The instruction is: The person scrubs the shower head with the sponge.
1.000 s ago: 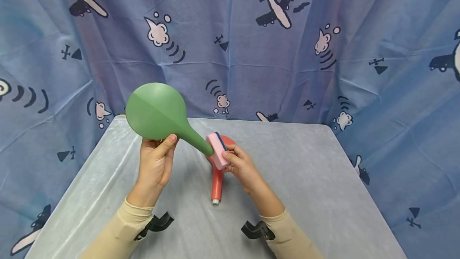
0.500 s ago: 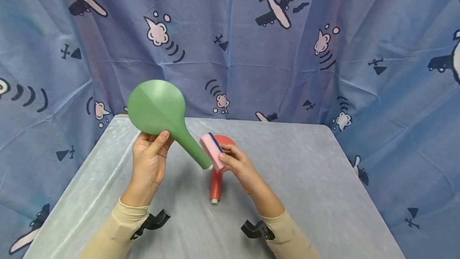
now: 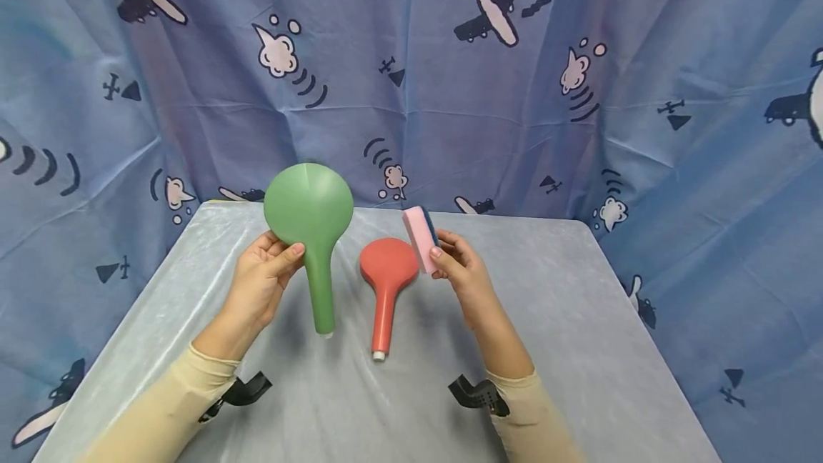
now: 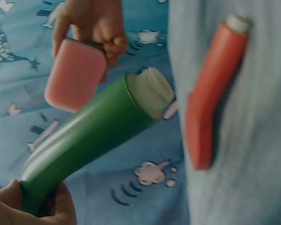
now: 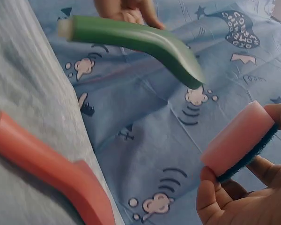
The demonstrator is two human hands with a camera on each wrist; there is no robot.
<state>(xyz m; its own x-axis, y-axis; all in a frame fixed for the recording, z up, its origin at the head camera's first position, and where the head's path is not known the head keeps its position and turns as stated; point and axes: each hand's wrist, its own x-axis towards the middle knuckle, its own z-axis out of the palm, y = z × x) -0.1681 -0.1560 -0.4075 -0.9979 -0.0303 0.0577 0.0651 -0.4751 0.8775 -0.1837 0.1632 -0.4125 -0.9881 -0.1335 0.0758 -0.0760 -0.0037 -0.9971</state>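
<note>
My left hand (image 3: 263, 274) pinches a green shower head (image 3: 308, 209) at its neck and holds it up off the table, round head at the top and handle pointing down. In the left wrist view the pale threaded end (image 4: 154, 89) of its handle shows. My right hand (image 3: 464, 270) grips a pink sponge (image 3: 419, 238) with a dark blue scouring side (image 5: 248, 157), held in the air apart from the green shower head. Between the hands, a red shower head (image 3: 388, 266) lies on the table, its white-tipped handle toward me.
The table has a light grey cloth cover (image 3: 527, 320). Behind it and along both sides hangs a blue curtain (image 3: 411, 34) printed with planes and clouds. Dark camera mounts (image 3: 479, 395) sit on both wrists.
The sponge was against the green handle's lower end; now it is drawn up and right, clear of it. The green shower head has swung from slanted to nearly upright and shifted right.
</note>
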